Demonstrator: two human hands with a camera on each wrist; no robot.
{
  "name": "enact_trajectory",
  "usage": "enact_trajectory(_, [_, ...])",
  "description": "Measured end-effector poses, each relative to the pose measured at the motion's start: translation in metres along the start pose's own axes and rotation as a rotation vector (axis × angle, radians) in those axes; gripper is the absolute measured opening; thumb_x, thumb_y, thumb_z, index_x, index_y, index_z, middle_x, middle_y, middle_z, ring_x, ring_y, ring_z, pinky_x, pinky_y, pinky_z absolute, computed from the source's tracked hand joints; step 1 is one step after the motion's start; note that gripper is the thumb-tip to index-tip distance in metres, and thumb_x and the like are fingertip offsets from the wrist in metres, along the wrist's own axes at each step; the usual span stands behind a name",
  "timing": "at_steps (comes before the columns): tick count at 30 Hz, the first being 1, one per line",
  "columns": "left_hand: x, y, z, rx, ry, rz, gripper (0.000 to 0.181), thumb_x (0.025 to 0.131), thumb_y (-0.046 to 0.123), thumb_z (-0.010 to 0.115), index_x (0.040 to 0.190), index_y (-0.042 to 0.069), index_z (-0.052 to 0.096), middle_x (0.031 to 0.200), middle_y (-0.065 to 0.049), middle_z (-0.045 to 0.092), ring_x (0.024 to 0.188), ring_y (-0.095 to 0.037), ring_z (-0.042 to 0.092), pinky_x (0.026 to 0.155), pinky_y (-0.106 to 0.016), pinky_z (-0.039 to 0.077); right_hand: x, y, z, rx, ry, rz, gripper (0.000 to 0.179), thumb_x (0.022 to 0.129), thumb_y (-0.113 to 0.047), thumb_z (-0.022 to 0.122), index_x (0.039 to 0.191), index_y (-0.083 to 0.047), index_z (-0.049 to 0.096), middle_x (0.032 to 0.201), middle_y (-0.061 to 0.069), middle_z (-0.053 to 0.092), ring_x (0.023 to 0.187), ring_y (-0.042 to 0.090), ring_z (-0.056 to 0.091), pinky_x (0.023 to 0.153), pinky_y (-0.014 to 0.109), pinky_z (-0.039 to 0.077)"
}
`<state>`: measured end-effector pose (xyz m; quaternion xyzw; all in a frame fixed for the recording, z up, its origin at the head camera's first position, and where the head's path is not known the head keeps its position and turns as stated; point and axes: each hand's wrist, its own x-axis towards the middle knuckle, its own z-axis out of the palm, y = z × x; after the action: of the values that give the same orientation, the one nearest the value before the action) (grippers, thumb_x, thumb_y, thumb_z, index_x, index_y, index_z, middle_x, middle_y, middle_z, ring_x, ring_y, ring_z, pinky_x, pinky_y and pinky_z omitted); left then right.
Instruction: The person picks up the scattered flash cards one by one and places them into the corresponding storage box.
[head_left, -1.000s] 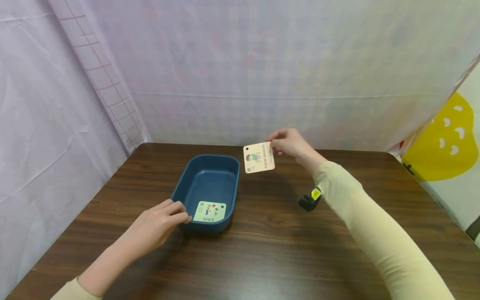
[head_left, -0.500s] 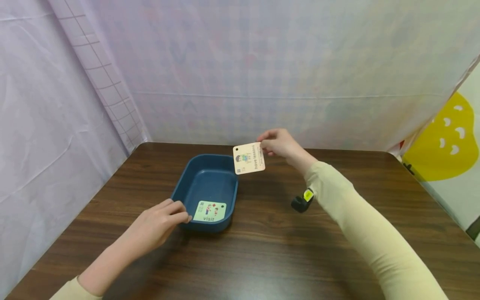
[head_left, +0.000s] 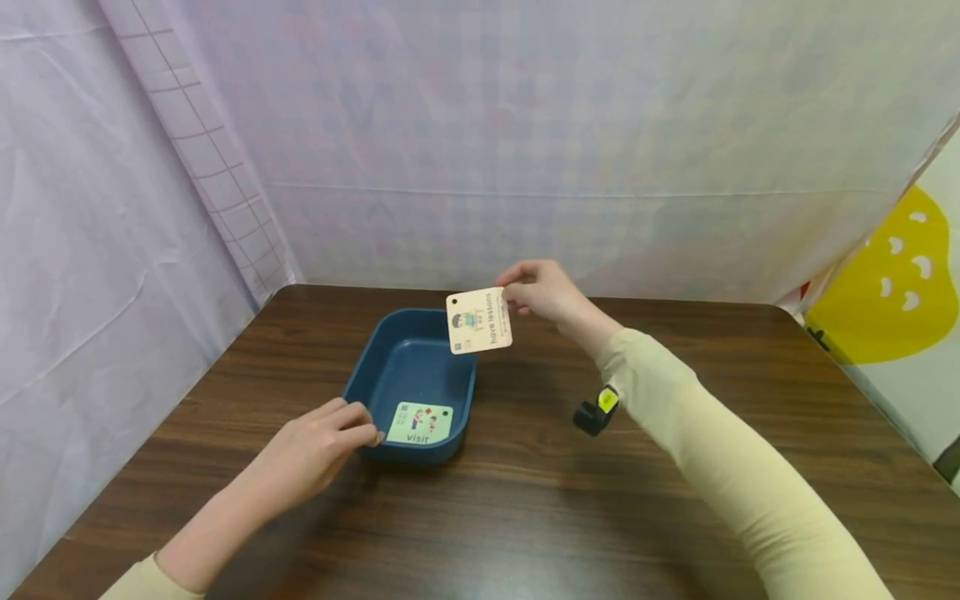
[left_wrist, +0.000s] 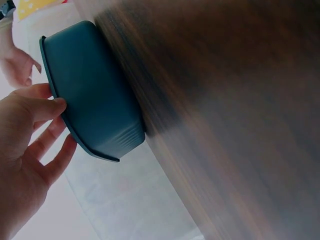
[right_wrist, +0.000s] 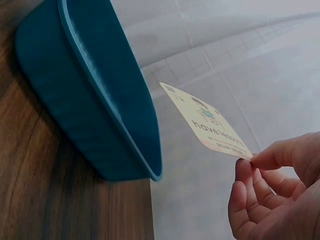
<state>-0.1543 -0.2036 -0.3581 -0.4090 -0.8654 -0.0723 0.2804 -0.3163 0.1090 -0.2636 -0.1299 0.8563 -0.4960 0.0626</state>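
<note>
A dark blue plastic bin (head_left: 408,454) stands on the wooden table, left of the middle. Inside its near end lies a pale green card (head_left: 420,423) marked "visit". My left hand (head_left: 326,437) pinches the bin's near-left rim, thumb outside the wall in the left wrist view. Between thumb and fingertips, my right hand (head_left: 543,292) pinches one corner of a cream card (head_left: 478,321) reading "have lessons", with a picture and a punched hole. In the head view this card overlaps the bin's far right corner; the right wrist view shows it apart from the rim (right_wrist: 95,82).
The brown wooden table (head_left: 675,500) reaches back to a pale checked curtain (head_left: 525,150). Another white curtain (head_left: 97,292) hangs at the left. A black device with a yellow label (head_left: 597,410) is on the right wrist. A yellow shape (head_left: 892,283) shows at the far right.
My right hand has moved left with the "have lessons" card, from beside the bin to over its far right corner in the head view. The left hand and the bin have stayed put.
</note>
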Motion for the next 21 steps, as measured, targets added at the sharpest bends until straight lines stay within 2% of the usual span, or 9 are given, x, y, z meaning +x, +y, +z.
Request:
enact_trajectory(12, [0.000, 0.000, 0.000, 0.004, -0.007, -0.006, 0.032, 0.077, -0.001, 0.074, 0.097, 0.024, 0.071, 0.093, 0.011, 0.059, 0.082, -0.006, 0.051, 0.064, -0.020, 0.050, -0.010, -0.013, 0.016, 0.027, -0.019, -0.036, 0.025, 0.097, -0.009, 0.054, 0.117, -0.001, 0.065, 0.114, 0.019, 0.069, 0.084, 0.017, 0.065, 0.070, 0.025, 0.054])
enact_trajectory(17, [-0.001, 0.000, 0.000, 0.001, -0.020, -0.016, 0.032, 0.079, -0.002, 0.074, 0.098, 0.024, 0.071, 0.093, 0.011, 0.059, 0.082, -0.006, 0.051, 0.064, -0.021, 0.050, -0.012, -0.016, 0.023, 0.028, -0.030, -0.060, 0.023, 0.096, -0.008, 0.056, 0.116, -0.001, 0.065, 0.112, 0.019, 0.069, 0.087, 0.021, 0.066, 0.069, 0.024, 0.054])
enact_trajectory(21, [0.000, 0.000, 0.000, 0.004, -0.011, -0.010, 0.032, 0.078, -0.001, 0.074, 0.097, 0.024, 0.071, 0.092, 0.011, 0.059, 0.082, -0.006, 0.051, 0.064, -0.021, 0.050, -0.013, -0.018, 0.028, 0.027, -0.037, -0.068, 0.022, 0.096, -0.007, 0.057, 0.115, -0.001, 0.066, 0.111, 0.018, 0.069, 0.084, 0.019, 0.066, 0.068, 0.024, 0.054])
